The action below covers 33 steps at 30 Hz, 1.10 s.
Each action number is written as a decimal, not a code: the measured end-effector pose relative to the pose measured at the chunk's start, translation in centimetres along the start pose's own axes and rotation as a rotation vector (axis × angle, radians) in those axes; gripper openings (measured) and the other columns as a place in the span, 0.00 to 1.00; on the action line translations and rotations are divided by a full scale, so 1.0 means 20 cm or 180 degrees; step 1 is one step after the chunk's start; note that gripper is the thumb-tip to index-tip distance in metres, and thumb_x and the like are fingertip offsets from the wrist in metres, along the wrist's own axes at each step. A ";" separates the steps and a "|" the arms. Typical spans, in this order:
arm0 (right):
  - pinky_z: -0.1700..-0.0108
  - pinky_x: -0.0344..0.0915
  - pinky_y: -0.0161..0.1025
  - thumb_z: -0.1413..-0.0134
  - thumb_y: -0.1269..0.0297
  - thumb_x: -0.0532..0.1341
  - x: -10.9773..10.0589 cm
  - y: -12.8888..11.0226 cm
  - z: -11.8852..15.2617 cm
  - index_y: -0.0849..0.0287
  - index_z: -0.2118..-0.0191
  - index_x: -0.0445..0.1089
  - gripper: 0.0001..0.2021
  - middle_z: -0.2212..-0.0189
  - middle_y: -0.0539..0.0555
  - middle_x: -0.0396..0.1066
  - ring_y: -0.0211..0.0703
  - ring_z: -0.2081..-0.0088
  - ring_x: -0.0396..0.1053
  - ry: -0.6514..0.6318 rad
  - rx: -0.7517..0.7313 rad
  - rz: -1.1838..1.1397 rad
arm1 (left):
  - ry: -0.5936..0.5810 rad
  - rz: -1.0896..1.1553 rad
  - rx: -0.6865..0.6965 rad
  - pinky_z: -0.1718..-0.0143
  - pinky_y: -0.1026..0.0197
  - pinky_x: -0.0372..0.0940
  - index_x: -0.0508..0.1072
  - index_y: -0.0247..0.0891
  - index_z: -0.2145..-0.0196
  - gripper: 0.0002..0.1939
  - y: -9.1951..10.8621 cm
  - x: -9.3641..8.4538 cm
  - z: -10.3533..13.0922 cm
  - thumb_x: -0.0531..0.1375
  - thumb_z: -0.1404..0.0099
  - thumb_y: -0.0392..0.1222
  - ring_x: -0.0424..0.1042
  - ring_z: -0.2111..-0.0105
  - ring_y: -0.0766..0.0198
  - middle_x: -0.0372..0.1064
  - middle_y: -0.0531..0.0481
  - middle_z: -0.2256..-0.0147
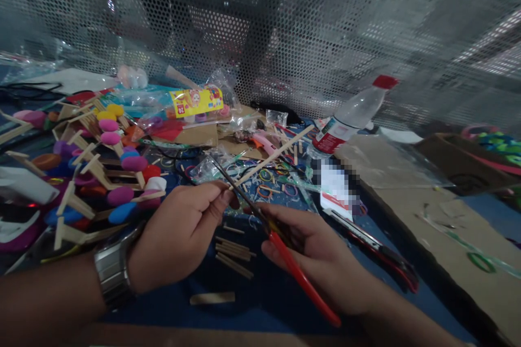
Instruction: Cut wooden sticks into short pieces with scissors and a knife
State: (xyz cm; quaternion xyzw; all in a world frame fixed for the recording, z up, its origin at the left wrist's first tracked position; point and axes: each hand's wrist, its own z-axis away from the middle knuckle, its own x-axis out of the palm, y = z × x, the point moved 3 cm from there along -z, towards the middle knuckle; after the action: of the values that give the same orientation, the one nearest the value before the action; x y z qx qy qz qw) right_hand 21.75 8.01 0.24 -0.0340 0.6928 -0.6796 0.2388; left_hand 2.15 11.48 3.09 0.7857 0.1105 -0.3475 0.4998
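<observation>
Though beyond scissors (288, 258), yellow label (198, 103): "24".

There are one left hand (175, 236), one right hand (321, 260), one pair of scissors (291, 265), one bottle (342, 124), one knife (374, 248) and one watch (112, 271).

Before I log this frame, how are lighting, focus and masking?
Head view: dim, with shadow darkening the blue tabletop low in frame. Head view: the perforated screen smears toward the upper right. Head view: pixelation partly covers a white-and-red item near the bottle.
</observation>
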 end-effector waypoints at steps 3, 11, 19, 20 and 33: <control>0.62 0.70 0.40 0.42 0.65 0.63 0.00 -0.02 0.00 0.53 0.56 0.76 0.09 0.73 0.48 0.70 0.45 0.65 0.71 -0.0046 0.0015 0.0053 | -0.0010 0.0019 0.0007 0.74 0.62 0.54 0.60 0.40 0.79 0.21 0.00 0.00 0.00 0.48 0.26 0.42 0.65 0.77 0.67 0.64 0.56 0.80; 0.60 0.69 0.39 0.42 0.63 0.64 -0.01 -0.04 0.01 0.55 0.63 0.76 0.04 0.73 0.49 0.68 0.47 0.61 0.71 -0.0104 0.0069 0.0207 | -0.0056 0.0244 0.0027 0.76 0.63 0.54 0.61 0.39 0.78 0.22 0.00 0.01 0.01 0.47 0.25 0.43 0.62 0.81 0.69 0.63 0.57 0.81; 0.69 0.65 0.35 0.45 0.63 0.65 0.00 -0.03 0.00 0.52 0.51 0.76 0.15 0.73 0.48 0.68 0.43 0.67 0.68 -0.0043 0.0000 0.0029 | -0.0085 0.0381 0.0012 0.76 0.64 0.56 0.62 0.40 0.79 0.22 0.00 0.01 0.01 0.47 0.25 0.43 0.62 0.81 0.70 0.62 0.58 0.81; 0.69 0.65 0.35 0.45 0.62 0.65 0.00 -0.04 0.00 0.52 0.53 0.76 0.13 0.72 0.48 0.68 0.43 0.66 0.68 -0.0070 0.0005 0.0068 | -0.0094 0.0441 -0.0004 0.76 0.65 0.57 0.62 0.40 0.79 0.22 0.00 0.01 0.01 0.47 0.25 0.43 0.62 0.81 0.70 0.62 0.58 0.82; 0.65 0.70 0.38 0.51 0.64 0.69 -0.02 -0.05 -0.03 0.53 0.51 0.73 0.20 0.67 0.50 0.74 0.44 0.67 0.72 0.0357 0.0026 0.0035 | -0.0146 0.1283 -0.0641 0.81 0.67 0.57 0.63 0.39 0.73 0.20 -0.03 0.06 0.02 0.47 0.25 0.48 0.60 0.84 0.71 0.59 0.59 0.84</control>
State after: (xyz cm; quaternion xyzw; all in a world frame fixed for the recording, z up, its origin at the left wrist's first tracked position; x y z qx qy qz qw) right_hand 21.61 8.68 1.23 0.0089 0.7026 -0.6819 0.2034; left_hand 2.55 11.27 1.85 0.7299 -0.0259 -0.2456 0.6374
